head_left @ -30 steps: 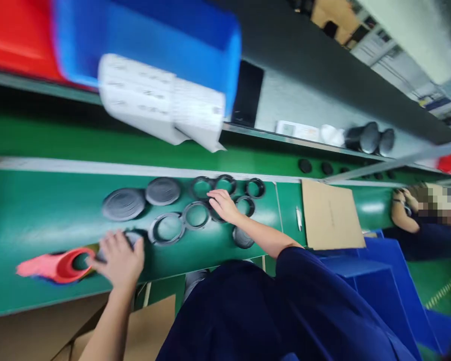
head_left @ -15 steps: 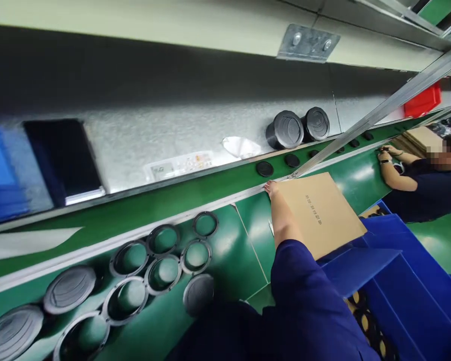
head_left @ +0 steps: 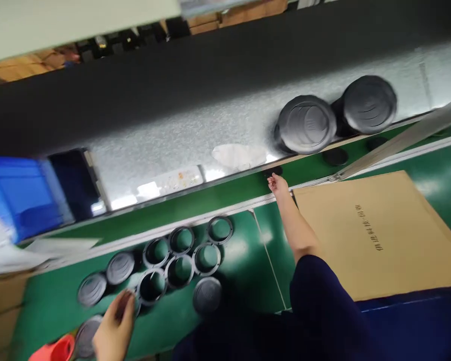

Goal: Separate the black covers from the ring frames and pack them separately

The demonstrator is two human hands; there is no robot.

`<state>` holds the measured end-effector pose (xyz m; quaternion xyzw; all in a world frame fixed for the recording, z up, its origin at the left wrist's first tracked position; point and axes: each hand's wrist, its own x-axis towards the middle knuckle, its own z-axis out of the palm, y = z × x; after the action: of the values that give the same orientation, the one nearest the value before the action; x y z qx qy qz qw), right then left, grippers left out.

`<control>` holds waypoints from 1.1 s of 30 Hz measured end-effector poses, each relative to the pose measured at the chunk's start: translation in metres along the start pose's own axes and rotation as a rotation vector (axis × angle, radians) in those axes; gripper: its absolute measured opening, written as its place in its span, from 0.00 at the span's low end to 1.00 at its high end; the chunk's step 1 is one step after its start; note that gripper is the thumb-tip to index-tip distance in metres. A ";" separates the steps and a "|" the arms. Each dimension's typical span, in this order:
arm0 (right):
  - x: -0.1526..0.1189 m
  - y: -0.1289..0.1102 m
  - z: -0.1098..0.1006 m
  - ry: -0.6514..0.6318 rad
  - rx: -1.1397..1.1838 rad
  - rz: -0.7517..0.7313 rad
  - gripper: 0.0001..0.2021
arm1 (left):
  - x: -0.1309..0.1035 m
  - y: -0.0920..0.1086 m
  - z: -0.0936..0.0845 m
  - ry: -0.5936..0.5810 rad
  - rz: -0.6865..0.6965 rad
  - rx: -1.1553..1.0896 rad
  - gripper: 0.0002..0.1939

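My right hand (head_left: 277, 183) reaches over the green strip at the bench's back, its fingers at a black disc (head_left: 273, 171); whether they grip it is blurred. My left hand (head_left: 116, 321) is low at the left, beside a black ring (head_left: 151, 287), fingers curled; what they hold, if anything, is hidden. Several black open rings stand in two rows on the green bench (head_left: 248, 271). Black lidded pieces (head_left: 120, 268) lie left of them, and one more (head_left: 207, 295) sits to the right, near my body.
A cardboard sheet (head_left: 383, 235) lies over a blue bin (head_left: 417, 321) on the right. The metal shelf (head_left: 165, 135) above holds two black cylinders (head_left: 307, 124), a blue box (head_left: 26, 195) and a dark panel. A red object (head_left: 56, 348) is at lower left.
The view has shifted. My right hand has left the cardboard's edge and moved to the black disc. My left hand has come into view beside the rings.
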<state>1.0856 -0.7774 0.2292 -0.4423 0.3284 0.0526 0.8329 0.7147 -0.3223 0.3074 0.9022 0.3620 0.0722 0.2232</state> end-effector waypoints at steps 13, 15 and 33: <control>-0.329 0.245 0.036 -1.129 -0.560 0.181 0.30 | -0.049 0.046 0.015 -0.554 -0.328 -1.788 0.34; -0.337 0.235 0.039 -1.016 -0.739 -0.237 0.31 | -0.061 0.027 -0.004 -0.480 -0.275 -1.884 0.32; -0.423 0.272 0.098 -1.290 -1.012 -0.722 0.38 | -0.107 -0.079 -0.049 -0.579 -0.257 -2.077 0.41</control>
<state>0.7024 -0.4520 0.3280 -0.7174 -0.4253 0.1641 0.5268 0.5737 -0.3279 0.3183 0.2109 0.1496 0.1036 0.9604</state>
